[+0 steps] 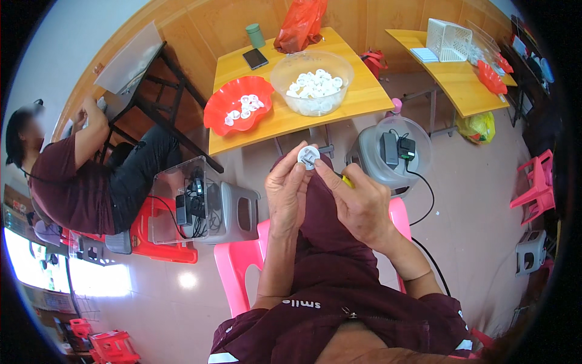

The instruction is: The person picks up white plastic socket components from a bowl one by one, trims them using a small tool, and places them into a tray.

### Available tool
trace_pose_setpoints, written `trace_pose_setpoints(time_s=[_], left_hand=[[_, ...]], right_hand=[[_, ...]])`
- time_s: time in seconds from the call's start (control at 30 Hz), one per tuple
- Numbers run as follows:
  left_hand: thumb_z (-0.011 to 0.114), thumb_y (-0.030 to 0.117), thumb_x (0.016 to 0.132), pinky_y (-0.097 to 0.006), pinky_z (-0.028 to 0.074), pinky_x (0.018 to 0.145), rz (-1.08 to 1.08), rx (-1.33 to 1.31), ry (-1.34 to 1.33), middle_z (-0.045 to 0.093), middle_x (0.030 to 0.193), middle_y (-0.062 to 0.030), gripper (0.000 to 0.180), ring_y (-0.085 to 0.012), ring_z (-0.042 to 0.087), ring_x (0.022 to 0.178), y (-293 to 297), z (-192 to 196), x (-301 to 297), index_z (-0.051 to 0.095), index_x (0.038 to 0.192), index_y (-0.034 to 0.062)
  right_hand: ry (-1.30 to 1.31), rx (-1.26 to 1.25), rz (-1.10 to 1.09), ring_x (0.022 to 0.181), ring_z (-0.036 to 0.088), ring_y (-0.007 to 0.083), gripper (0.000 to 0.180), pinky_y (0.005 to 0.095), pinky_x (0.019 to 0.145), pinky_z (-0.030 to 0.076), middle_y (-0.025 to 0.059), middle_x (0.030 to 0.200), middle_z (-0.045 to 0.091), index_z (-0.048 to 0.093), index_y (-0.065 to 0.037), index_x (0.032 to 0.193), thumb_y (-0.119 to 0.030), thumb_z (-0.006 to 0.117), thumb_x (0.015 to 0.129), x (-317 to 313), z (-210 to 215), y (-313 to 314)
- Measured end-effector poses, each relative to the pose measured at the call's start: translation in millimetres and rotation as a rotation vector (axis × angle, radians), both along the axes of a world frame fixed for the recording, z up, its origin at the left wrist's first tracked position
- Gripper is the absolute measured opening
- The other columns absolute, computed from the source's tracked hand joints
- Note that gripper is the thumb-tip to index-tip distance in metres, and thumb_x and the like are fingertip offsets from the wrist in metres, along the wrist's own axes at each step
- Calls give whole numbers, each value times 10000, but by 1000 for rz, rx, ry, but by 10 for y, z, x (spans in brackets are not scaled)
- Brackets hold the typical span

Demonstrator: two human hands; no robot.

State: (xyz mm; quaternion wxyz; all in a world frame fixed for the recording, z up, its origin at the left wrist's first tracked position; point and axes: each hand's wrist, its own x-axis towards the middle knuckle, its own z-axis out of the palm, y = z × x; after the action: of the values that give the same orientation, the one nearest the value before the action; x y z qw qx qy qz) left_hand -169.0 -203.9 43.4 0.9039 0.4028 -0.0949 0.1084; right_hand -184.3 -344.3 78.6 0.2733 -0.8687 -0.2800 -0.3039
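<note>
Yellow wood-grain worktop stands before a wood-panelled wall on a pale tiled floor. It carries a red scalloped bowl and a clear bowl, both containing white round parts. A seated co-worker is at the left. The white round plastic piece is above the person's lap, near the worktop's front edge. Left hand: fingers pinch this piece at its rim. Right hand: fingers curl closed around a yellow tool, mostly hidden; the extended index fingertip meets the piece's edge.
</note>
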Motion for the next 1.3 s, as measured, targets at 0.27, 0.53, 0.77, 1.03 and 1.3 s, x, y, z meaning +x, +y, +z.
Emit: trace_pose_setpoints(time_s=[0.27, 0.53, 0.77, 1.03, 1.3], left_hand=[[505, 35, 881, -309, 458, 906, 84, 101, 12, 530, 1166, -232, 349, -219, 555, 1044, -7, -5, -9, 453, 1211, -67], [510, 40, 880, -306, 461, 906, 26, 22, 8, 523, 1173, -238, 351, -229, 552, 1052, 18, 40, -40, 453, 1209, -70], [505, 20, 875, -304, 471, 890, 75, 70, 6, 526, 1168, -236, 341, -228, 555, 1046, 0, 21, -30, 461, 1200, -72], [498, 46, 883, -313, 451, 892, 3, -18, 6, 529, 1179, -193, 341, -199, 555, 1020, 29, 93, -56, 467, 1208, -53], [484, 34, 878, -331, 461, 909, -44, -54, 1, 489, 1214, -241, 363, -252, 542, 1070, 17, 61, -42, 438, 1228, -52]], right_hand=[[26, -2, -10, 498, 491, 194, 474, 315, 425, 396, 44, 661, 402, 602, -167, 1139, -3, 595, 695, 4, -21, 48], [-4, 26, 20, 506, 491, 191, 480, 312, 432, 402, 46, 671, 408, 598, -169, 1148, -4, 596, 698, 0, -21, 36], [4, -7, -32, 503, 491, 195, 490, 314, 431, 405, 45, 679, 409, 595, -180, 1155, -6, 597, 697, -9, -64, 80], [31, 78, 10, 495, 490, 201, 410, 313, 427, 401, 51, 655, 424, 608, -153, 1133, -13, 595, 748, -4, -8, 54], [35, 107, 53, 487, 520, 217, 509, 342, 421, 439, 55, 673, 417, 560, -189, 1188, -28, 581, 706, 21, -69, 66]])
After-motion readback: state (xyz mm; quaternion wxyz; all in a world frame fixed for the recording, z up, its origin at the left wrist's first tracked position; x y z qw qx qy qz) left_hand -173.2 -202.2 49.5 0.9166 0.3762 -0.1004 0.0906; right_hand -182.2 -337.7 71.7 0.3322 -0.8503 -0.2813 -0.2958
